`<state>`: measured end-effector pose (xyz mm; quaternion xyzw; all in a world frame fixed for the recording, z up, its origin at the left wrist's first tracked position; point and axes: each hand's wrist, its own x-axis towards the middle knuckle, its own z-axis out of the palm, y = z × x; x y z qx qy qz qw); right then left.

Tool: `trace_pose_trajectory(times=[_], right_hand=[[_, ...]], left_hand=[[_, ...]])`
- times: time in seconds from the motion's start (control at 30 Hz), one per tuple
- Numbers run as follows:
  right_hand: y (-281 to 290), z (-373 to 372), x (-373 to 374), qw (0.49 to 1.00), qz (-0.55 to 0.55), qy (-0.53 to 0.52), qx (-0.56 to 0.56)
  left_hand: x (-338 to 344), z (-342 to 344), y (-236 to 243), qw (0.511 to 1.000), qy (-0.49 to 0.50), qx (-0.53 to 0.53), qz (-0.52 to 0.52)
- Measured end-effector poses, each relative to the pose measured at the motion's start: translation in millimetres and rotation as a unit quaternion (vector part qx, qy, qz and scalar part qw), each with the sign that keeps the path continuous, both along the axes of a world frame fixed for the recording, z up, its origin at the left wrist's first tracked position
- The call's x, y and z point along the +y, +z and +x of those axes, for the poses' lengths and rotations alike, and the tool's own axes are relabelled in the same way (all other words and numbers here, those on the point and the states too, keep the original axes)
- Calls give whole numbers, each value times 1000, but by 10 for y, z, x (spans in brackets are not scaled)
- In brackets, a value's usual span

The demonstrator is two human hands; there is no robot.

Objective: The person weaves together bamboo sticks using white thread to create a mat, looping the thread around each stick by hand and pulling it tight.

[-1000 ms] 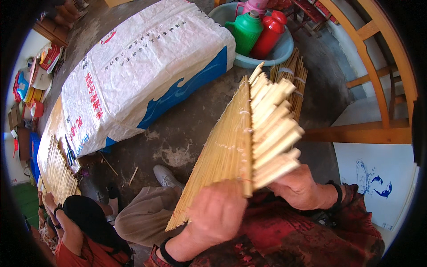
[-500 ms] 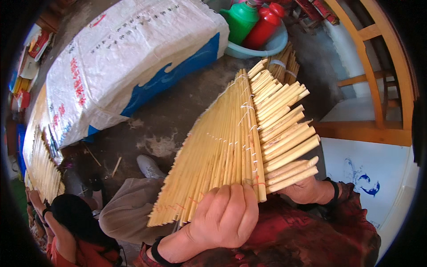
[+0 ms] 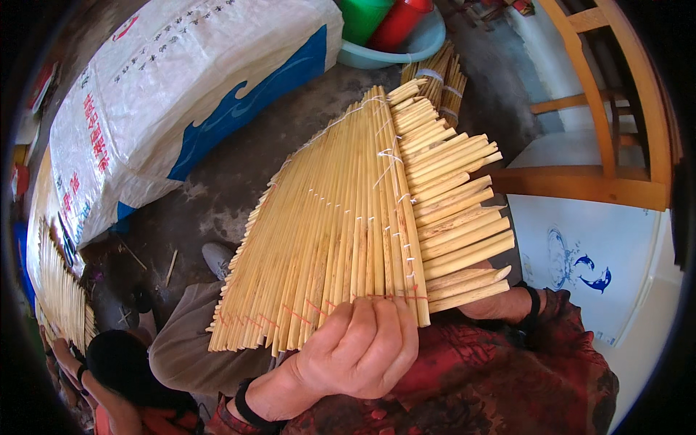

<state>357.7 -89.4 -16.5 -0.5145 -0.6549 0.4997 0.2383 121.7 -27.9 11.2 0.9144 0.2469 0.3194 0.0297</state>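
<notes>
A mat of pale yellow reed stalks, stitched with white thread and with red thread along its near edge, is held up in front of me. My left hand is closed on that near edge, its knuckles up and its thumb hidden. From under the mat's right side a row of thicker stalk ends sticks out at an angle. Beneath these ends my right hand grips from below; most of its fingers are hidden by the stalks. Loose white thread ends lie on the mat's upper right part.
A white and blue woven sack covers something bulky at far left. Beyond the mat stand a light blue basin and tied stalk bundles. A wooden frame is at right. Another person sits at lower left by a second mat.
The mat has tilted so more of its stitched face and red-threaded edge shows. The whole view has shifted, with surroundings sliding left and up. Both hands keep their places on the mat.
</notes>
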Motion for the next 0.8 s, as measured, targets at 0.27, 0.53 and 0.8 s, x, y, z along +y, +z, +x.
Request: trace_pose_trajectory(times=[0.27, 0.53, 0.8], right_hand=[[187, -118, 191, 937, -308, -75, 148], [370, -268, 392, 922, -292, -93, 235], [297, -384, 509, 901, -261, -122, 326]], left_hand=[[17, -22, -53, 999, 33, -20, -12], [101, -5, -17, 998, 45, -14, -44], [184, -30, -67, 992, 44, -59, -103]])
